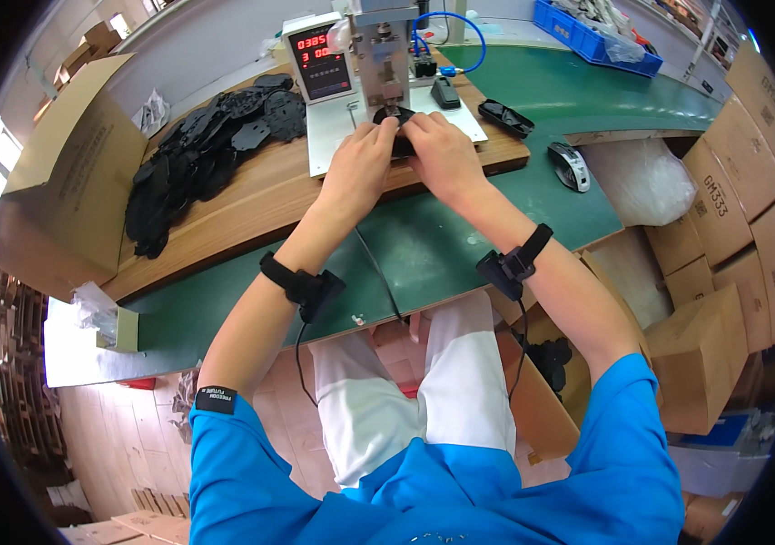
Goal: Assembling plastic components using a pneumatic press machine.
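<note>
My left hand (362, 163) and my right hand (442, 154) meet over a small black plastic part (394, 117) on the white base plate (328, 136) of a small bench press machine (378, 54). Both hands pinch the part under the machine's metal head; my fingers hide most of it. Each wrist carries a black strap with a small box and a cable. A pile of similar flat black plastic parts (201, 154) lies on the wooden board (251, 204) to my left.
A red-digit counter box (317, 59) stands beside the press. On the green bench lie a black tray piece (506, 117) and a dark finished piece (570, 165). A clear plastic bag (646, 182), cardboard boxes (732, 209), a blue crate (592, 36) and an open carton (60, 173) surround me.
</note>
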Tool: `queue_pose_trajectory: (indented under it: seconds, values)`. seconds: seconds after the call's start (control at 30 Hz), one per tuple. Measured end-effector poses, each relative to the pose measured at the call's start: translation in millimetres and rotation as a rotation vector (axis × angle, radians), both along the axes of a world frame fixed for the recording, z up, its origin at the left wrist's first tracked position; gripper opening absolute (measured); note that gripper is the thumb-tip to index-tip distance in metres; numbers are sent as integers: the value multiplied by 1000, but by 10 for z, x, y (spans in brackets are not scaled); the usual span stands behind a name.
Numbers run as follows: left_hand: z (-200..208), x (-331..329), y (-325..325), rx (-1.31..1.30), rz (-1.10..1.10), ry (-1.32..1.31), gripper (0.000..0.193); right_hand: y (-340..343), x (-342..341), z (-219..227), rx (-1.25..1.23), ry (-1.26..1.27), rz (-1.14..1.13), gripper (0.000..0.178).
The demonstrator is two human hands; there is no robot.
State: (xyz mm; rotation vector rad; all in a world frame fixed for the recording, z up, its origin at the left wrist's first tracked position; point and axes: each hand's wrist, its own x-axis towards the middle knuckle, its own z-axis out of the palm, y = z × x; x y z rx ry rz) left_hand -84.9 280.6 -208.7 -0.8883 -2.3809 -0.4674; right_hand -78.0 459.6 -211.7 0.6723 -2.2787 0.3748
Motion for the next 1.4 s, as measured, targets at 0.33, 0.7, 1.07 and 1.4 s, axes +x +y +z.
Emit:
queue_pose_trajectory:
  seconds: [0.33,0.7,1.07,1.4]
  values:
    - [39,-126,-1176,-150,491,114,47,12,-11,76,-84,-193,19,27]
    - [-490,-73,-2244,-312,820,-120,46,21,-27,74,-77,-194,31,26]
    - [-555,45,-2195,-204,805,-27,39,12,2,119,-23,-201,16,29]
    - [-605,102,-2275,-175,826,1,34,314,95,423,-423,-159,238,39]
